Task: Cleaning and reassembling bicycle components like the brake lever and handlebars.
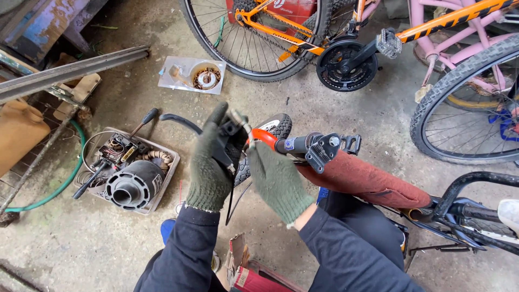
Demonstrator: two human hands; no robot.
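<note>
The person is wearing dark green knitted gloves and dark sleeves, and is looking down at a small bicycle lying across the lap. The left hand [210, 162] is gripping a black brake lever [230, 138], with the fingers wrapped around its body; a thin black cable [232, 197] is hanging down from it. The right hand [277, 181] is closing around the orange handlebar [264, 137], just beside the lever, so the two hands are almost touching. Further along the bar, a black stem clamp [320, 150] is sitting above a reddish-brown padded frame cover [367, 181]. A small knobby front tire [278, 127] is showing behind the hands.

On the concrete floor [97, 243] to the left, a shallow tray [165, 176] is holding a black round motor part [132, 184], copper windings and a hammer with a black handle [145, 119]. A green hose [65, 181] is curving near it. A clear plastic package [190, 75] with a copper coil is lying further away. An orange bicycle [303, 38] and a pink bicycle frame [465, 48] are standing at the top, and a large spoked wheel [459, 103] is at the right.
</note>
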